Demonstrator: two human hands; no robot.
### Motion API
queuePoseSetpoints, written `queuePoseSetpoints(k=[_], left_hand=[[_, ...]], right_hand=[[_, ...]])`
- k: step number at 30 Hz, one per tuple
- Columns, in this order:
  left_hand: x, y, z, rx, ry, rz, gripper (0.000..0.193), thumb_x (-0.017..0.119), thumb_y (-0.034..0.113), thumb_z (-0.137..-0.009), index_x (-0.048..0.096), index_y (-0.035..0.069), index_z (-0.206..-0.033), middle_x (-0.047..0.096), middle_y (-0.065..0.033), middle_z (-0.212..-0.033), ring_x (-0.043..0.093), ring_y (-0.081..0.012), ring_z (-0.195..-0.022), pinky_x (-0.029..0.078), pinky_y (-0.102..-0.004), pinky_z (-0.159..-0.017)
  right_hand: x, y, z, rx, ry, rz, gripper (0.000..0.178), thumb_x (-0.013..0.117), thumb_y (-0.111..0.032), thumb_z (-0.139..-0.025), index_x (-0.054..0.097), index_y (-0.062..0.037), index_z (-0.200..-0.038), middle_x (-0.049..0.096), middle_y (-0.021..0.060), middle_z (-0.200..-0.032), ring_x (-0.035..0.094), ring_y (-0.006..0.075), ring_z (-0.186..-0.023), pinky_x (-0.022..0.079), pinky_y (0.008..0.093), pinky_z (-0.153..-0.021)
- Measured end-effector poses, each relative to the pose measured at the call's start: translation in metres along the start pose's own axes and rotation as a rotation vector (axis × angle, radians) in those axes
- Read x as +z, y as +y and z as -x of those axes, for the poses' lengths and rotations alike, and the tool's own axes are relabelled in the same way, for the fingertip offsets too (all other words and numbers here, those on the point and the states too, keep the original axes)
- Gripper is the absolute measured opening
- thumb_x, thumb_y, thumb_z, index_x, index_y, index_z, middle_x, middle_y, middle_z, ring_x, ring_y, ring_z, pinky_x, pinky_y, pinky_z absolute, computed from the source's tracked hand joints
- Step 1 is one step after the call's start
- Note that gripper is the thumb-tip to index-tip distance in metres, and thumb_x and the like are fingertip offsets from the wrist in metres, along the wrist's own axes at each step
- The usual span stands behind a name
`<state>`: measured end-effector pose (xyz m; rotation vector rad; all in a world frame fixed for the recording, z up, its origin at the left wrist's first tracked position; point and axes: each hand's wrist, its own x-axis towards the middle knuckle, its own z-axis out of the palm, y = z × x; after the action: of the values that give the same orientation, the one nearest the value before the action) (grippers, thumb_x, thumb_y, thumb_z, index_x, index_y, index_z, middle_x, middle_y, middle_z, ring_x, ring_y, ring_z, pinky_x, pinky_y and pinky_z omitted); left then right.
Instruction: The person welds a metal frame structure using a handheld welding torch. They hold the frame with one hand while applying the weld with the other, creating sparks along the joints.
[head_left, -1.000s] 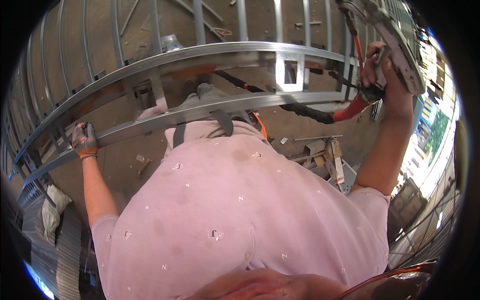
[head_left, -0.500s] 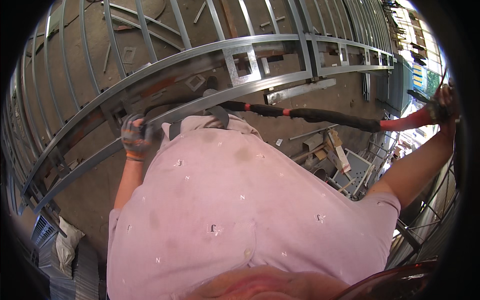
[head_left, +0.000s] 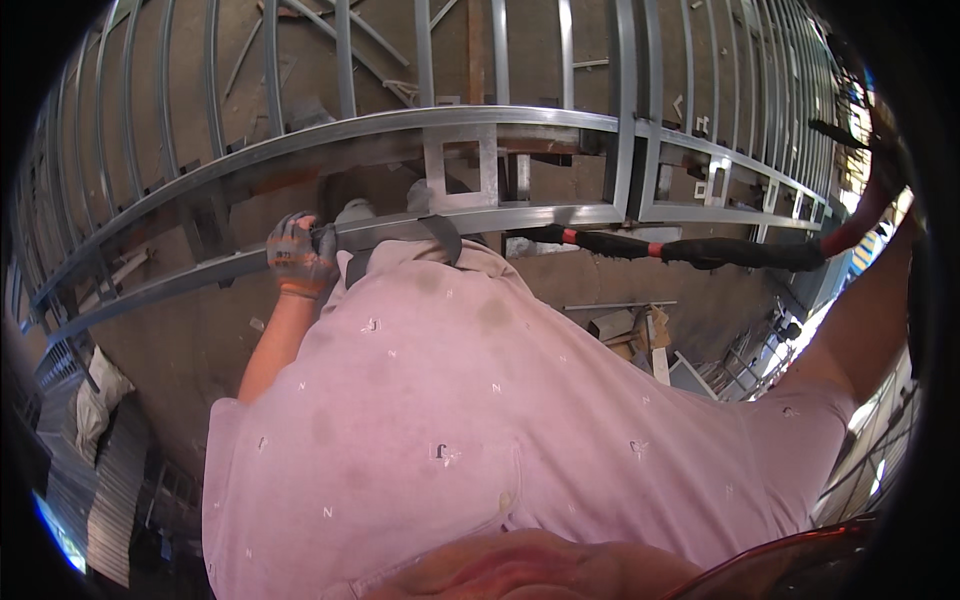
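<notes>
My left hand (head_left: pixel 302 252), in a grey and orange work glove, is closed over the near rail (head_left: pixel 480 218) of a silver metal stud frame, beside my waist. My right arm reaches out to the far right. There my right hand (head_left: pixel 886 165), dim at the picture's rim, is closed around the red end of a thick cable (head_left: pixel 720 250). Black wrapping with red bands covers the cable, which runs from near my waist to that hand. A dark handle-like piece (head_left: pixel 838 134) sticks out by the hand; its kind is unclear.
Upright metal studs (head_left: pixel 424 60) stand beyond the rail. Scrap boards (head_left: pixel 630 330) and pieces of metal lie on the floor to the right. At lower left are a white sack (head_left: pixel 100 400) and corrugated sheets (head_left: pixel 118 510).
My view has shifted along the frame. The right hand and cable have gone further right and higher. My left hand has come onto the rail, and the dark line beside it no longer shows.
</notes>
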<state>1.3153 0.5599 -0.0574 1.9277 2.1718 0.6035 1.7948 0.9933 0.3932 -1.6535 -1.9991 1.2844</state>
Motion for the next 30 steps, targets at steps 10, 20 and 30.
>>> queuePoseSetpoints(k=[10, 20, 30], left_hand=[[0.001, 0.003, -0.005, -0.015, -0.007, 0.013, 0.034, 0.078, 0.030, -0.075, 0.066, 0.012, -0.101, 0.071, -0.0088, -0.103, 0.069, -0.0351, -0.102, 0.056, -0.0492, -0.084], [0.004, 0.001, -0.007, -0.045, 0.022, 0.000, 0.034, 0.083, 0.040, -0.078, 0.069, 0.013, -0.094, 0.070, -0.0051, -0.100, 0.070, -0.0319, -0.101, 0.057, -0.0454, -0.080], [0.006, -0.007, 0.000, -0.028, -0.021, 0.054, 0.035, 0.081, 0.043, -0.083, 0.069, 0.012, -0.094, 0.072, -0.0069, -0.099, 0.071, -0.0338, -0.095, 0.058, -0.0472, -0.077]], right_hand=[[0.224, 0.022, -0.160, -0.020, -0.633, -0.079, 0.033, 0.077, -0.026, -0.095, 0.068, 0.0011, -0.111, 0.061, 0.0011, -0.075, 0.054, 0.0067, -0.055, 0.039, 0.0230, -0.046], [0.401, 0.026, -0.208, 0.185, -1.033, -0.040, 0.026, 0.085, -0.020, -0.091, 0.075, 0.0001, -0.102, 0.067, 0.0027, -0.074, 0.059, 0.0111, -0.058, 0.046, 0.0284, -0.053], [0.444, 0.033, -0.217, 0.267, -1.115, 0.019, 0.036, 0.087, -0.022, -0.088, 0.075, 0.0016, -0.112, 0.069, 0.0039, -0.080, 0.061, 0.0115, -0.061, 0.049, 0.0286, -0.054]])
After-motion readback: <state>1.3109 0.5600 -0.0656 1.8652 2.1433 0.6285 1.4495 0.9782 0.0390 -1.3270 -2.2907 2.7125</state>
